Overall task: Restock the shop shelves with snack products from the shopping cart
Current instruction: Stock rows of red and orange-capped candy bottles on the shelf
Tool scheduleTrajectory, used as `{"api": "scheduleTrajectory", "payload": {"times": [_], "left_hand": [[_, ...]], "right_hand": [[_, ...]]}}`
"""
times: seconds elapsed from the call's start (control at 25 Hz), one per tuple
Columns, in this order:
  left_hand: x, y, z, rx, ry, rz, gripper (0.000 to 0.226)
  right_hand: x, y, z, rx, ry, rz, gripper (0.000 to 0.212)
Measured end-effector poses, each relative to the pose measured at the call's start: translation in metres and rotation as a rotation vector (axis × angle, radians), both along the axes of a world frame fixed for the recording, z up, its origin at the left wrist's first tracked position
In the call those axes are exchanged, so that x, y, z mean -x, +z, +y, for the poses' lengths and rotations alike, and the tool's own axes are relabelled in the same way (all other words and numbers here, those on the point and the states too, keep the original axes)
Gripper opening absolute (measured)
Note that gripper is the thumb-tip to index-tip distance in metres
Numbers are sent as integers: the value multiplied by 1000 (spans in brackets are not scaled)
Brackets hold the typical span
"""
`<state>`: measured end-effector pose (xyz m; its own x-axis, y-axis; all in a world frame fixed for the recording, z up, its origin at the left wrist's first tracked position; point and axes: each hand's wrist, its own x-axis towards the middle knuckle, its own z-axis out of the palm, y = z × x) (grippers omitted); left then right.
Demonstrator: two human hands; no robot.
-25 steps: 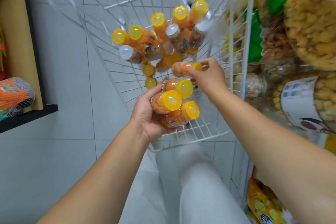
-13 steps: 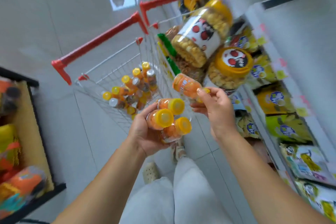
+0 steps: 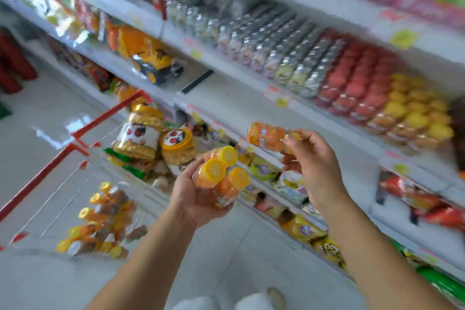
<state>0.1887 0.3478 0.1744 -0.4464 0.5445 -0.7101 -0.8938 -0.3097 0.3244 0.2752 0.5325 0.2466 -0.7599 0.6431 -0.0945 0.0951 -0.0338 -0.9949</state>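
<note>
My left hand (image 3: 198, 199) cradles three orange snack bottles (image 3: 216, 176) with yellow caps, palm up, in front of the shelves. My right hand (image 3: 312, 166) holds a fourth orange bottle (image 3: 266, 137) by its cap end, lying sideways and pointing left, level with a lower shelf. The wire shopping cart (image 3: 75, 138) with red trim stands at the lower left. Several more yellow-capped and silver-capped bottles (image 3: 100, 221) lie in its bottom. The picture is blurred by motion.
White shelves (image 3: 226, 103) run diagonally from upper left to lower right. One shelf holds rows of silver, red and yellow small jars (image 3: 352, 78). Big cracker jars (image 3: 156, 136) stand beside the cart. Snack bags fill the lower shelves. Pale floor tiles lie below.
Both hands have lifted out of the cart with their bottles and risen toward the shelves. My view has swung up and right from the cart to the shelving.
</note>
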Motion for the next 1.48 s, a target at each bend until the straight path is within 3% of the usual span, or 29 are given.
{"api": "scheduleTrajectory", "payload": {"times": [0.2,0.32,0.52,0.64,0.76,1.0,1.2,1.28,1.36,1.48], "left_hand": [[-48,37,116,-67,-125,44,25],[-70,40,179,-118,-109,-4,36],[-90,48,237,-158,-152,-41,38],[-94,54,258,-133,-215,-25,39],[-93,57,269,-102,-276,-34,41],[-85,59,270,-84,-427,-24,38],[-90,62,267,-61,-523,-19,40],[-91,63,266,-65,-549,-6,47],[-89,66,268,-63,-561,11,50],[-90,69,274,-35,-555,16,43]], "right_hand": [[-77,34,109,-51,-130,50,10],[-122,49,170,-260,-236,21,17],[-182,74,241,-801,-455,-217,34],[-184,72,277,-946,-431,-470,38],[-166,63,302,-903,-278,-731,41],[-141,55,324,-729,-37,-858,43],[-142,50,315,-676,-61,-824,58],[-147,51,296,-836,-218,-807,58],[-145,55,257,-961,-324,-661,42],[-128,65,205,-608,-17,-564,35]]}}
